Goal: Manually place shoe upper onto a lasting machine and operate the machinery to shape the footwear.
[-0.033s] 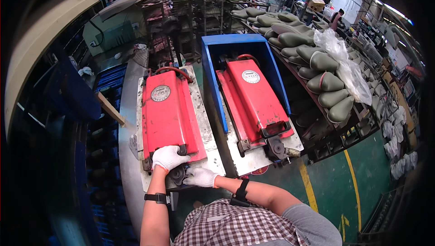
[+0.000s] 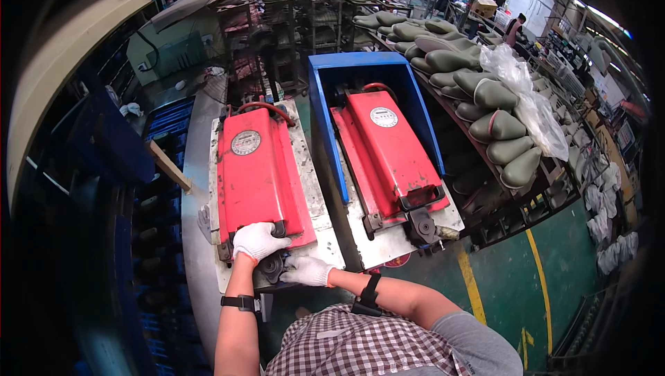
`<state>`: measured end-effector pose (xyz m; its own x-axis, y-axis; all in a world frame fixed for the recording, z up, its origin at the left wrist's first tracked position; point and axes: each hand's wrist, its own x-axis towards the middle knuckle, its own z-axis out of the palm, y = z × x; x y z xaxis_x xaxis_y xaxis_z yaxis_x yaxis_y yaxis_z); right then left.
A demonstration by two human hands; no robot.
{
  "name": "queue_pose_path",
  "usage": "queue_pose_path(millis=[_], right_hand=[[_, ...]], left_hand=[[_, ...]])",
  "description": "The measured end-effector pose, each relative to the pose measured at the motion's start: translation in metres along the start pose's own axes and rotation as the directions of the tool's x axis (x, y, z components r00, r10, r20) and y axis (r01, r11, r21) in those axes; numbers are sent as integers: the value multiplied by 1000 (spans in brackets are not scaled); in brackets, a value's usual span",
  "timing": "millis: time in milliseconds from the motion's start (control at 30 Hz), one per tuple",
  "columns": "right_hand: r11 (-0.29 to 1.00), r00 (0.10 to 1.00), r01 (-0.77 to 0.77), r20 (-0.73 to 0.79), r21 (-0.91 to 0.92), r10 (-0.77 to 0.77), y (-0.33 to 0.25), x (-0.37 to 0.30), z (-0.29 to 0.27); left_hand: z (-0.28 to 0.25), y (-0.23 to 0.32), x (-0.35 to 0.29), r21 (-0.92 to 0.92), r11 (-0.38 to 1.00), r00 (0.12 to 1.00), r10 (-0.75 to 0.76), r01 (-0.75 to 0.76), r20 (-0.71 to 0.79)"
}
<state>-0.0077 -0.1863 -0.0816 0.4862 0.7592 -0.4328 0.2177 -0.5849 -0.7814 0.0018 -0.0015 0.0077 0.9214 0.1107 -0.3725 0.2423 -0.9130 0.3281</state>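
Left of frame centre, a scuffed, boxy red machine (image 2: 253,175) is sitting on a spotted metal plate (image 2: 323,227). The knit-gloved left hand (image 2: 258,242) is curling over its black handle (image 2: 279,229); the right hand (image 2: 307,271) is touching a rounded black fitting (image 2: 270,267); I cannot tell either grip.

The left hand (image 2: 260,242) covers most of the black handle (image 2: 279,228) on the red machine (image 2: 253,175), and how its fingers lie there is hidden. Whether the right hand (image 2: 307,270) touches the dark knob (image 2: 271,266) cannot be told. The lower edge cuts off the left forearm (image 2: 235,334), and a distant person (image 2: 513,31) is too small to make out.
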Motion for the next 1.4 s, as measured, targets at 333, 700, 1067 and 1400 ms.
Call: queue_pose_path(millis=[333, 700, 1067, 1400], right_hand=[[1000, 1000, -4, 5, -3, 4, -4, -2, -3], [1000, 1000, 4, -9, 12, -3, -1, 0, 0], [999, 999, 16, -44, 41, -14, 3, 1, 4], [999, 998, 33, -62, 34, -31, 9, 4, 8]], left_hand=[[-1, 1, -1, 8, 1000, 1000, 2, -2, 0], [-5, 3, -2, 22, 1000, 999, -10, 9, 46], [-6, 4, -3, 31, 1000, 999, 1, -2, 42], [-4, 2, -2, 38, 999, 999, 4, -6, 42]])
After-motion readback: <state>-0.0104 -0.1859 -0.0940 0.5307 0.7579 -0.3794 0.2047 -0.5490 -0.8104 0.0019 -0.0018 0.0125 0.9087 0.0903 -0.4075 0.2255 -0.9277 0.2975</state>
